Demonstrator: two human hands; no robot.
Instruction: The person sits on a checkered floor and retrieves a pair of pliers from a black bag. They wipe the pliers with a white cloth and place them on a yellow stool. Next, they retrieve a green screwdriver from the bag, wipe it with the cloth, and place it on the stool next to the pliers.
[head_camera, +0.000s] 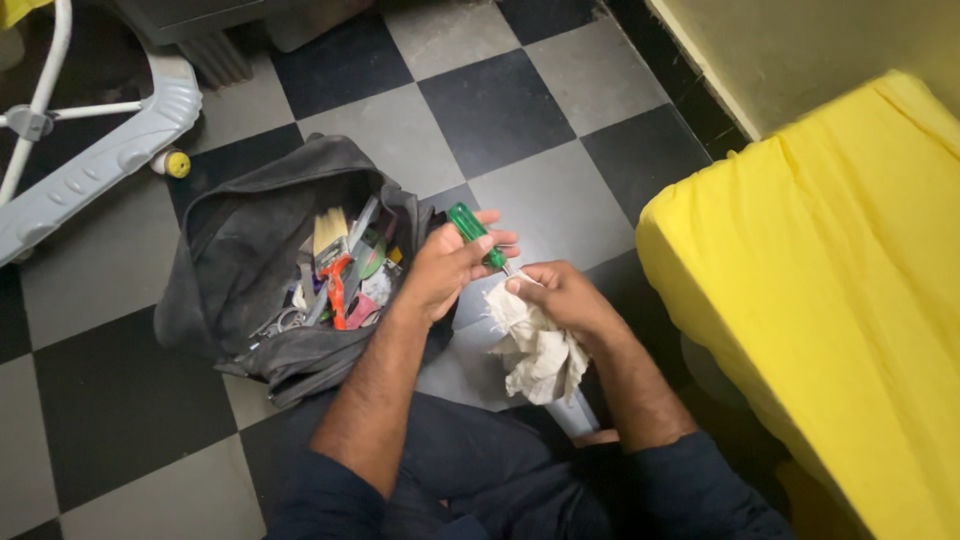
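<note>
We are gripping the green-handled screwdriver (472, 232) in our left hand (445, 270), fingers closed around its stiff, likely slick handle. Our right hand (562, 296) is pinching the soft, light white rag (535, 350) around the shaft.

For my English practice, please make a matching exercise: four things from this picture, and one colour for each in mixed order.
Things:
1. plastic screwdriver handle in the left hand
2. crumpled cloth rag in the right hand
3. open fabric tool bag
4. cloth cover at the right

Colours:
a. yellow
b. dark grey
c. green
d. off-white

Pairs: 1-c, 2-d, 3-b, 4-a
</note>
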